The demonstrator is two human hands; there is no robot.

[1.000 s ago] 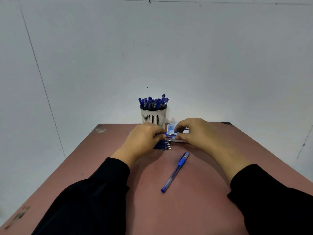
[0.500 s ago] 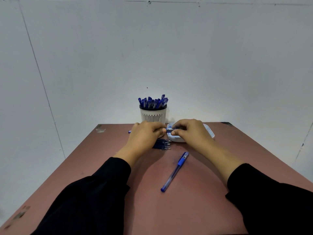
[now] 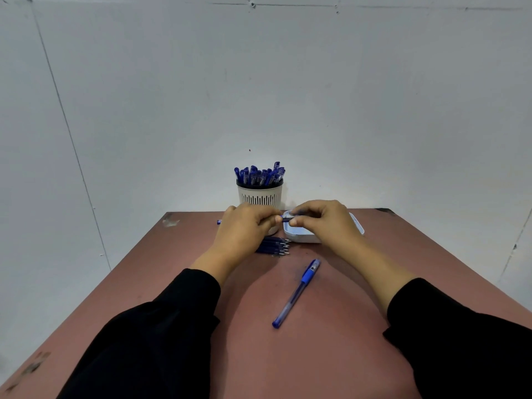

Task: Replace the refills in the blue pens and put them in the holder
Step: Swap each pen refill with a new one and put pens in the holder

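Here we hold one blue pen (image 3: 283, 218) crosswise between both hands, its long axis running left to right; our left hand (image 3: 244, 230) grips the barrel, and the fingers (image 3: 300, 212) of our right hand (image 3: 325, 223) pinch the tip end above the shallow tray (image 3: 357, 227). The holder (image 3: 260, 195) of pens stands just behind, nearer our left hand. Spare refills (image 3: 273, 245) lie on the bench (image 3: 331, 355) beneath; another pen (image 3: 296, 293) lies closer to us.
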